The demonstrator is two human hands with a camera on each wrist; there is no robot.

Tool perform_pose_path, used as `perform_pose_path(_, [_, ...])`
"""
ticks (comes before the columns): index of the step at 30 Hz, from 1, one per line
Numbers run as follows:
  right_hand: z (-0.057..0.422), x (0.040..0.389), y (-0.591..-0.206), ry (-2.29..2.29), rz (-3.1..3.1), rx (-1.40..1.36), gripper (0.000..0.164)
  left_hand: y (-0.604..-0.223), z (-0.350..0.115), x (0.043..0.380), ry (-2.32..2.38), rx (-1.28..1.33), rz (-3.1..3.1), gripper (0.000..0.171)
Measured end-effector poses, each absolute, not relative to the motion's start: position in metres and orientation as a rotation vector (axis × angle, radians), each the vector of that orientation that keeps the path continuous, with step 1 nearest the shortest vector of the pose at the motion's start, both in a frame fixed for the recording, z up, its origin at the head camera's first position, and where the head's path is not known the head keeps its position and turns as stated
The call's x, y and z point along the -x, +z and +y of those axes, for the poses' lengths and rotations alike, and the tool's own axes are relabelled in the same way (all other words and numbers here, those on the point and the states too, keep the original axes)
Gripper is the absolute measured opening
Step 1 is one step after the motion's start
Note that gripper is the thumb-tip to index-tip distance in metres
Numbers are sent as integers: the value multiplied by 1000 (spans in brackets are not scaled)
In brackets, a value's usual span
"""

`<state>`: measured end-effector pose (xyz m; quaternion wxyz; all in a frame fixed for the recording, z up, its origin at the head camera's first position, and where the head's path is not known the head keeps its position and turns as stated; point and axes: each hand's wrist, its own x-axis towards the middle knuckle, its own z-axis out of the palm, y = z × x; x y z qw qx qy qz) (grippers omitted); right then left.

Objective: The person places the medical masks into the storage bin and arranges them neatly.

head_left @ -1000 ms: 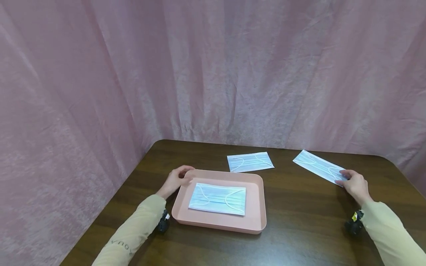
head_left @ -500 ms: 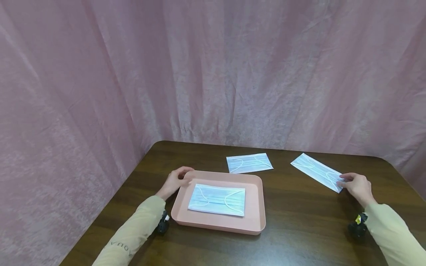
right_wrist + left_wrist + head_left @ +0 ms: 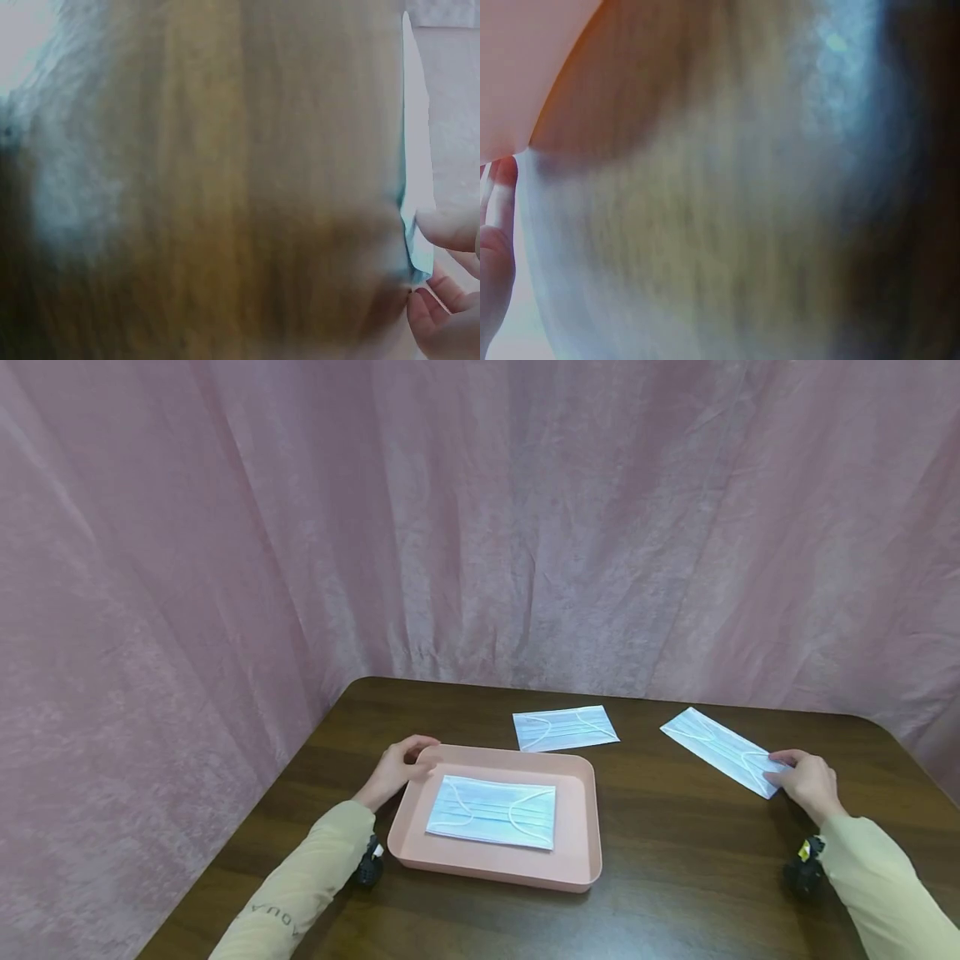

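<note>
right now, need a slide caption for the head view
Left hand grips the pink tray holding one mask; right hand pinches another mask on the wooden table.

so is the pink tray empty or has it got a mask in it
Not empty. One blue face mask lies flat inside the pink tray; two other masks lie outside it on the table.

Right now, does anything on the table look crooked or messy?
A little. The mask under the right hand lies slanted across the table, while the mask in the pink tray and the loose one behind it lie nearly square. Nothing looks spilled or torn.
</note>
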<state>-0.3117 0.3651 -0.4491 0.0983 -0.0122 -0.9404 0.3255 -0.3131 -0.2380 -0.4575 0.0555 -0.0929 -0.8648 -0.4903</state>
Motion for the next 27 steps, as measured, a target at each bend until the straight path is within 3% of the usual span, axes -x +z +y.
perform_pose_path(12, [362,309,-448,999,-2738,79,29,-457,-236,315,-1485,281,-2640,36])
perform_pose_path(27, [366,301,-443,1466,-2610,232,47,-457,-240,314,-1490,321,-2610,35])
